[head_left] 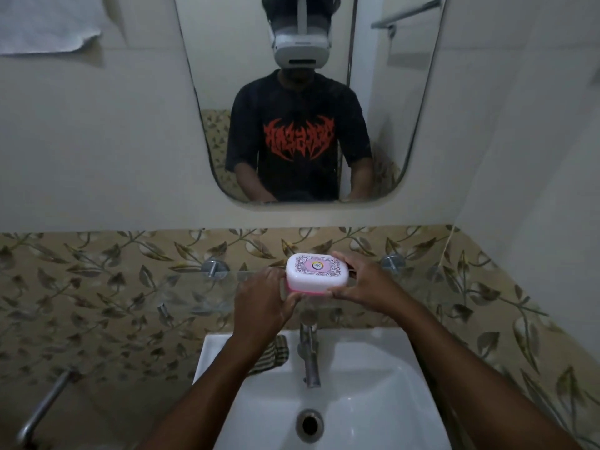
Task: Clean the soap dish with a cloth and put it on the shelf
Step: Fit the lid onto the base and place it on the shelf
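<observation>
The soap dish (316, 272) is a white box with a patterned lid and a pink base. Both hands hold it over the glass shelf (181, 282) above the sink. My left hand (264, 302) grips its left end and underside. My right hand (360, 282) holds its right end, fingers on the far and near sides. I cannot tell whether the dish touches the glass. A striped brown cloth (274, 354) lies on the sink's back ledge, partly hidden by my left forearm.
A white sink (389, 358) with a metal tap (310, 355) and a drain (310, 423) sits below. A mirror (308, 99) hangs above the shelf. A metal rail (45, 407) is at the lower left, and a white towel (45, 24) at the top left.
</observation>
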